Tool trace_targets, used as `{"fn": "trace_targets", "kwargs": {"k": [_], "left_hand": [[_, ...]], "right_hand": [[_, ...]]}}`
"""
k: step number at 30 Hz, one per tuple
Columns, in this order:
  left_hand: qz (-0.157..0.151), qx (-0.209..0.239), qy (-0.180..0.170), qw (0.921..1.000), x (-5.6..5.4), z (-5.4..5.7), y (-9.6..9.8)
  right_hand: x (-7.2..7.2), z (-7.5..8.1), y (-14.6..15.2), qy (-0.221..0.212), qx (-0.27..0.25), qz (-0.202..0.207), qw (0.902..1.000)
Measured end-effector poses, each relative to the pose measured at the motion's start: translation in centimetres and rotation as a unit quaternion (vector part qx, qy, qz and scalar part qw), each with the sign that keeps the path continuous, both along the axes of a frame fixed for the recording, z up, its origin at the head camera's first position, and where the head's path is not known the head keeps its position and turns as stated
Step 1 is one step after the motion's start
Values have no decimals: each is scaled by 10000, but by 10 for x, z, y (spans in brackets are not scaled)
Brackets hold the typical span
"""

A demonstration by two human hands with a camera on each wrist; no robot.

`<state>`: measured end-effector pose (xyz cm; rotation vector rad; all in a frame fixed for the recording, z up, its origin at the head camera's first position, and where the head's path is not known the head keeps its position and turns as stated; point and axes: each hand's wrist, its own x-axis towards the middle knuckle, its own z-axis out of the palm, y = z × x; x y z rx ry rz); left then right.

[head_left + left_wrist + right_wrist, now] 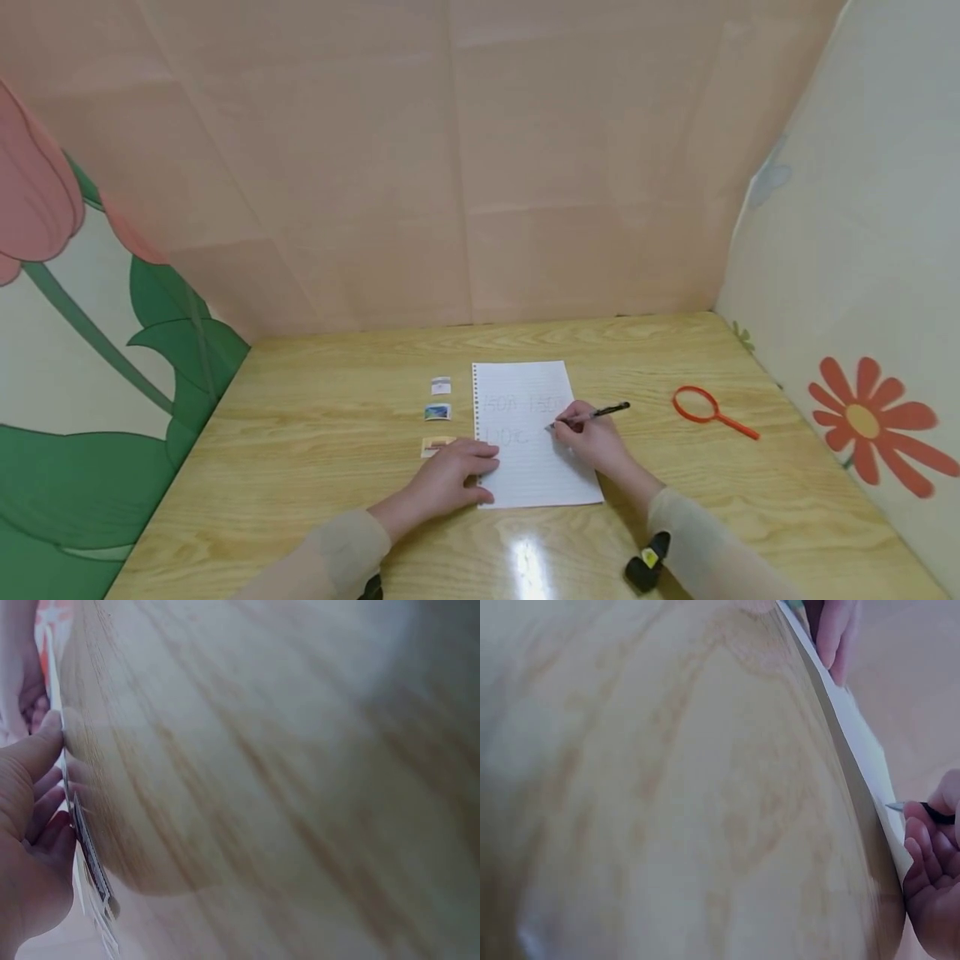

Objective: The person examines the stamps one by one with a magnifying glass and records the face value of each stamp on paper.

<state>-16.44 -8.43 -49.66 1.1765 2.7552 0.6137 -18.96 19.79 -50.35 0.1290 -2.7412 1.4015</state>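
Note:
A lined sheet of paper [536, 475] with holes down its left edge lies on the table, with faint writing on its upper half. My right hand [592, 437] grips a black pen [611, 409], its tip at the paper beside the second line of writing. In the right wrist view the pen [936, 814] sits between thumb and fingers. My left hand [450, 477] rests flat with its fingers on the paper's left edge. Just beyond that hand lies a yellowish stamp-like picture [433, 444], partly covered by it.
Two more small stamp-like pictures, a blue-green one [438, 412] and a pale one [441, 385], lie left of the paper. A red magnifying glass [716, 412] lies to the right. A wall [450, 167] stands behind the wooden table [322, 400], with flower-patterned panels at both sides.

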Motion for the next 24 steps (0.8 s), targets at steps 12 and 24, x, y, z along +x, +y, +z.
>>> {"fn": "trace_targets", "kwargs": {"k": [12, 24], "left_hand": [[-8, -33, -34, 10000, 0, 1, 0], [-32, -14, -9, 10000, -1, -1, 0]], "right_hand": [[2, 2, -3, 85, 45, 322, 9994], [16, 2, 4, 49, -39, 713, 9974]]}}
